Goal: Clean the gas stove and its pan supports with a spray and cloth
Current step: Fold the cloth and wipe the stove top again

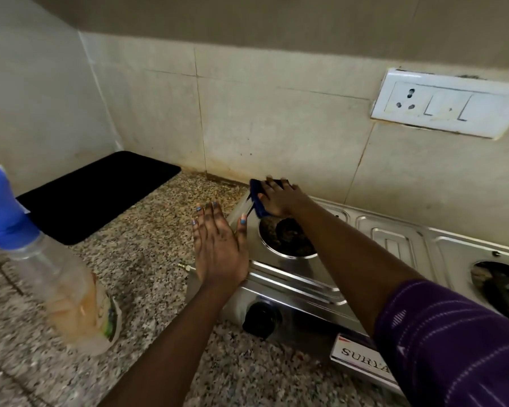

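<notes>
Right hand (279, 198) is pressing the cloth (257, 201) flat-fingered on the stove's (291, 277) back-left corner, left hand (218, 248) lying open, bracing its edge. Wiping stage; spray (56, 271) is sitting left, probably burner well next.

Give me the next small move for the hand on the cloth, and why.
Probably draw the blue cloth forward along the stove top's left edge. The right hand presses it at the far left corner, the left hand braces the stove's side, and the strip beside the burner lies ahead of it.
</notes>
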